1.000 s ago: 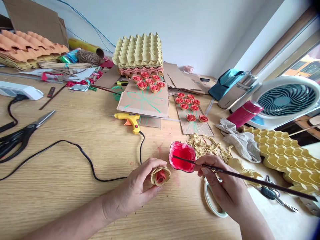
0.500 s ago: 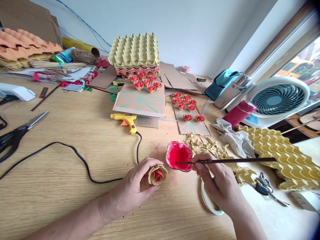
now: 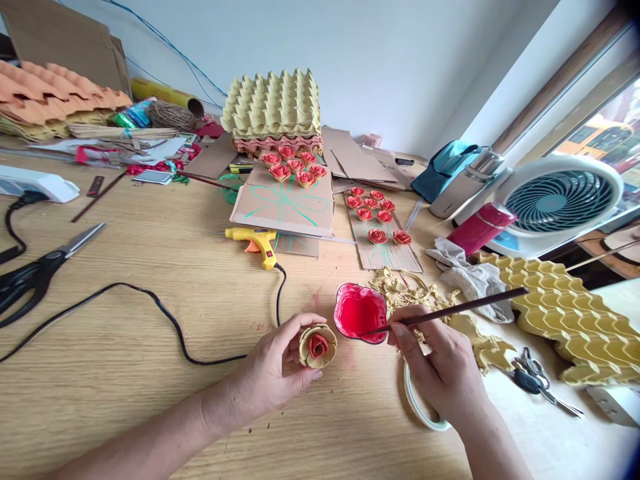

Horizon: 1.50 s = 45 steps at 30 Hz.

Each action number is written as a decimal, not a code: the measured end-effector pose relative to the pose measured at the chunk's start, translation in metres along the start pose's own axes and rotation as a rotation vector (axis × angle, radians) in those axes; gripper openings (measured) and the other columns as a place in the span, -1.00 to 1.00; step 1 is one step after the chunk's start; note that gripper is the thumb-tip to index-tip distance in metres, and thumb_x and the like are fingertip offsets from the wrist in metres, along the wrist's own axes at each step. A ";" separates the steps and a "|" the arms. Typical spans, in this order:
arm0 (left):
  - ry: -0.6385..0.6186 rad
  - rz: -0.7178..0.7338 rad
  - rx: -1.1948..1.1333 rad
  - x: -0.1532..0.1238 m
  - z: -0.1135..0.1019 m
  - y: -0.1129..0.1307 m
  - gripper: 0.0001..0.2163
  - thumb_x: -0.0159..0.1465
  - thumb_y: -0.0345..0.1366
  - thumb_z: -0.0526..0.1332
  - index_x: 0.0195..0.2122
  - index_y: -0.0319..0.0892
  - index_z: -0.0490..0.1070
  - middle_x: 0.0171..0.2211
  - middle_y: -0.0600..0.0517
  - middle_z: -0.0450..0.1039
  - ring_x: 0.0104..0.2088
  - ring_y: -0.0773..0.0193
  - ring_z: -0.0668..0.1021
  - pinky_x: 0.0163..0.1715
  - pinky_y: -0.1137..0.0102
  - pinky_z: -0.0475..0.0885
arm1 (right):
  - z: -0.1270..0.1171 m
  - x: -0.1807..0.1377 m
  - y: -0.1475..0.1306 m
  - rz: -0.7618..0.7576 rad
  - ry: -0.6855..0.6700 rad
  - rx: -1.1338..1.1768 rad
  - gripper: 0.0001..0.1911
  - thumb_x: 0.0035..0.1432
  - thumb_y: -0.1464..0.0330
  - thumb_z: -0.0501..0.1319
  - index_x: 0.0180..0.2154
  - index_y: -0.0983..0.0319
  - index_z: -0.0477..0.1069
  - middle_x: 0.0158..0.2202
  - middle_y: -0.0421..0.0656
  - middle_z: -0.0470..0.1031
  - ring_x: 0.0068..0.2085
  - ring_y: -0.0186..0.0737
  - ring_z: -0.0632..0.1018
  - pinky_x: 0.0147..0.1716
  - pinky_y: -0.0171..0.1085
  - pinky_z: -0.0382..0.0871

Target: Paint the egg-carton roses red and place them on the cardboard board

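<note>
Fingers of the left hand (image 3: 270,373) are curled around the side of a flower (image 3: 317,347), which is held just left of a bowl (image 3: 367,293) near the front of the counter (image 3: 100,393); its red centre is ringed by tan petals. By the right hand (image 3: 443,363), a thin dark brush (image 3: 465,307) is pinched between thumb and fingers, its tip lowered inside the bowl, where red paint is contained. Beside that hand, a white ring (image 3: 413,400) is partly covered. Behind the bowl, tan scraps (image 3: 400,287) are heaped. Farther back, a yellow glue gun (image 3: 257,243) is laid near a cardboard sheet (image 3: 310,217) marked with green lines, and red flowers (image 3: 377,236) are set out on another cardboard piece (image 3: 400,257).
</note>
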State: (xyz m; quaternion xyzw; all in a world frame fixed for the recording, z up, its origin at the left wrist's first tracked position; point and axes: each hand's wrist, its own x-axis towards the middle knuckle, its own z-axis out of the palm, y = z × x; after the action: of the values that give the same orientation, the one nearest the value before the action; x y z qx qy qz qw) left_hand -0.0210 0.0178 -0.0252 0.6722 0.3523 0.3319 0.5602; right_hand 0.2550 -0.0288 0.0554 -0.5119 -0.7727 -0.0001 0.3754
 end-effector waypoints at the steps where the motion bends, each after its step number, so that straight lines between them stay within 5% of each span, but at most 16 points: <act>1: -0.003 -0.006 -0.016 0.000 0.000 0.000 -0.48 0.21 -0.37 0.43 0.22 -0.08 0.47 -0.04 -0.03 0.71 -0.08 0.12 0.74 0.03 0.29 0.67 | -0.001 -0.002 0.000 0.021 0.032 -0.006 -0.79 0.63 0.35 0.17 -0.16 0.13 0.49 -0.41 -0.28 0.61 -0.48 -0.33 0.65 -0.43 -0.38 0.51; 6: -0.019 -0.001 -0.055 0.002 0.001 0.003 -0.52 0.20 -0.40 0.44 0.16 -0.07 0.47 -0.03 -0.03 0.71 -0.04 0.13 0.73 0.07 0.30 0.64 | 0.001 -0.017 -0.003 0.119 0.203 0.122 -0.89 0.57 0.38 0.29 -0.12 0.15 0.56 -0.38 -0.21 0.69 -0.46 -0.25 0.71 -0.44 -0.33 0.61; 9: -0.021 0.017 -0.017 0.000 0.000 0.004 -0.55 0.23 -0.41 0.42 0.15 -0.06 0.47 0.00 -0.04 0.71 -0.03 0.12 0.72 0.06 0.29 0.61 | 0.008 -0.023 -0.009 0.017 0.251 0.292 -0.88 0.53 0.47 0.28 -0.03 0.16 0.57 -0.32 -0.17 0.71 -0.40 -0.20 0.74 -0.35 -0.24 0.69; 13: -0.039 0.016 0.038 -0.002 0.000 0.004 -0.56 0.27 -0.40 0.40 0.18 -0.05 0.46 0.03 -0.04 0.71 0.00 0.11 0.72 0.06 0.29 0.60 | 0.017 -0.023 -0.016 -0.105 0.175 0.372 -0.85 0.51 0.49 0.29 0.01 0.18 0.56 -0.31 -0.14 0.70 -0.37 -0.15 0.72 -0.26 -0.12 0.70; 23: -0.030 0.072 0.122 0.000 -0.001 0.017 -0.50 0.24 -0.46 0.37 0.23 -0.09 0.53 0.13 -0.09 0.70 0.12 0.02 0.71 0.20 0.21 0.58 | 0.022 -0.011 -0.026 -0.184 0.024 0.313 -0.85 0.51 0.52 0.22 -0.03 0.16 0.47 -0.32 -0.16 0.70 -0.37 -0.19 0.71 -0.29 -0.20 0.62; 30: -0.063 0.057 0.098 0.001 -0.001 0.017 -0.51 0.24 -0.44 0.38 0.21 -0.08 0.53 0.10 -0.07 0.69 0.09 0.05 0.70 0.12 0.27 0.57 | 0.021 -0.005 -0.028 -0.290 0.036 0.229 -0.85 0.55 0.51 0.16 0.01 0.18 0.45 -0.34 -0.14 0.69 -0.39 -0.23 0.68 -0.26 -0.21 0.64; 45: -0.050 0.056 0.090 -0.001 0.000 0.006 -0.52 0.29 -0.37 0.44 0.24 -0.05 0.52 0.09 -0.03 0.68 0.06 0.09 0.70 0.11 0.29 0.57 | 0.025 -0.012 -0.028 -0.255 0.002 0.242 -0.87 0.54 0.49 0.21 -0.04 0.16 0.50 -0.34 -0.16 0.69 -0.37 -0.22 0.69 -0.21 -0.20 0.62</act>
State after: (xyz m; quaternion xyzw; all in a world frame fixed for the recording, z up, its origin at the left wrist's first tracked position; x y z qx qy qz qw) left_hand -0.0210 0.0162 -0.0189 0.7143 0.3338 0.3145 0.5286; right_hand 0.2210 -0.0422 0.0409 -0.3611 -0.8252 0.0447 0.4319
